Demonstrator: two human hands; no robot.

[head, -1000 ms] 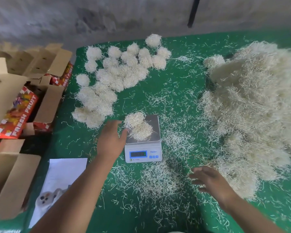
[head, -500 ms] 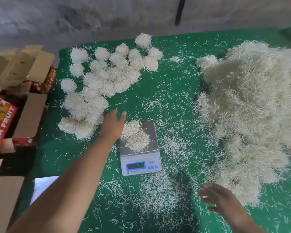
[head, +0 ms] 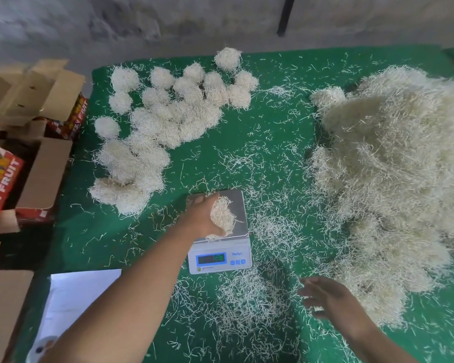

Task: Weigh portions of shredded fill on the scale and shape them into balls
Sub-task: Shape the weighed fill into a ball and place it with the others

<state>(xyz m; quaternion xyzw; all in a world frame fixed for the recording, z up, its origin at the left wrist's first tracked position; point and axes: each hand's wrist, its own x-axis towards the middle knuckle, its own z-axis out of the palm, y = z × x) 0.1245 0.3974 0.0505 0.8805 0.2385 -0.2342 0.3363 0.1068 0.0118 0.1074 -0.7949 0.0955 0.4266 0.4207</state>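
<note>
Head view: at frame centre the left hand [head: 202, 218] grasps a clump of shredded fill [head: 222, 217] over the scale [head: 220, 247] platform, finished balls [head: 165, 119] lie upper left, the loose heap [head: 385, 174] right, and the right hand [head: 330, 299] hovers released, lower right.

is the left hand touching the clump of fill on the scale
Touching. In the head view the left hand cups the clump of fill over the scale, fingers and thumb wrapped against it with no gap.
</note>
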